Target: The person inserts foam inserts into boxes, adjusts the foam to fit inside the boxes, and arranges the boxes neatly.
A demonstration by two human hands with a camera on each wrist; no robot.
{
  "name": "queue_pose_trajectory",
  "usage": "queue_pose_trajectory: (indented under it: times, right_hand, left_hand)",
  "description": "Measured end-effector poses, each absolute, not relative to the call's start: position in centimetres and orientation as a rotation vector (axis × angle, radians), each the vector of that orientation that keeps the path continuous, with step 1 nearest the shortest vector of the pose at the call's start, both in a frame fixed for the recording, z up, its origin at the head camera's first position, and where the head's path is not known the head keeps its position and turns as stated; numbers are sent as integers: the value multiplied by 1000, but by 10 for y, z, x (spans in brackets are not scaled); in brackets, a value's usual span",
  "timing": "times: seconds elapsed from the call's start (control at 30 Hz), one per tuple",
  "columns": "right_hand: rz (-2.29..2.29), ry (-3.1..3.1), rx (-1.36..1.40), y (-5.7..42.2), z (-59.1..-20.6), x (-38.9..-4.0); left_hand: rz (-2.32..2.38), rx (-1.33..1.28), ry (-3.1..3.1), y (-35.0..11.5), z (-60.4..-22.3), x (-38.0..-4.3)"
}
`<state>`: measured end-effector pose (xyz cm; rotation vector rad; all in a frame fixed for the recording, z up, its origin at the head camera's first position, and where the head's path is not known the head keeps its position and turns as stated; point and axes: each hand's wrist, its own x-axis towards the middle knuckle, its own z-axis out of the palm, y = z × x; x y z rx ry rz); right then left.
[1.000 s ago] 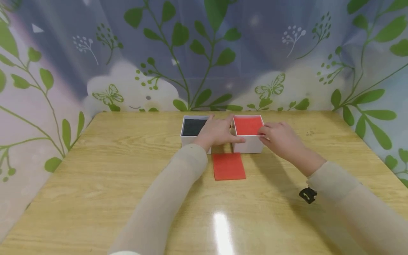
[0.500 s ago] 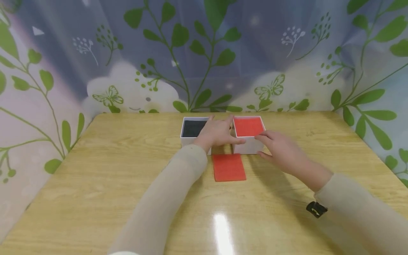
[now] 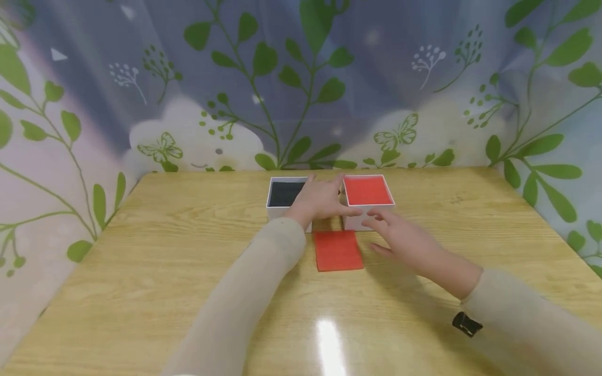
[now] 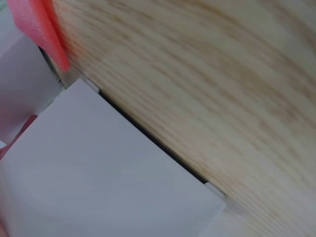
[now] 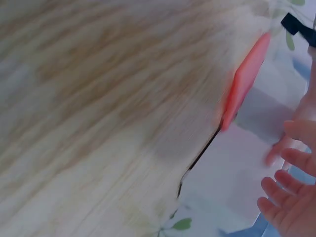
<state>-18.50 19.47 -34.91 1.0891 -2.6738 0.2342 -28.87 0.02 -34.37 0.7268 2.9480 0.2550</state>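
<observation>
Two white open-topped boxes stand side by side toward the far edge of the table. The left box [image 3: 276,211] holds something black, and the right box [image 3: 367,222] has a red square [image 3: 368,189] inside near its top. My left hand [image 3: 317,201] lies across the gap between them, fingers spread over the left box's right side, thumb at the right box's front. A second, soft-looking red square [image 3: 338,251] lies flat on the table before the gap. My right hand [image 3: 406,237], fingers loosely bent and apart, hovers at the right box's front near this square, holding nothing.
The boxes rest on a wood-grain table [image 3: 164,271]. Behind it and on both sides hangs a leaf-patterned curtain [image 3: 291,78]. A small black buckle [image 3: 467,324] hangs beside my right sleeve [image 3: 522,318].
My right hand has left the right box's upper right corner, moving toward me and left, its fingers spreading. My left hand stays where it was, and the boxes and flat red square keep their places.
</observation>
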Motion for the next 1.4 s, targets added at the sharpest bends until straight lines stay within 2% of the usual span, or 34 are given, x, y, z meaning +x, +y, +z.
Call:
queue_pose_trajectory:
  times: [0.37,0.63,1.0,1.4]
  right_hand:
    - [188,-2834,1324,168,-364,-180]
    - [293,-2930,1406,152,-370,-192]
    - [319,-3128,1369,146,-376,-200]
    - [340,-3066,1383,155,-374,-198]
  left_hand:
    - [255,740,2956,1,-342,-289]
    - [248,725,2984,-1,-342,-290]
    - [271,728,2977,1,-349,-288]
    - [233,735,2973,2,-345,-287]
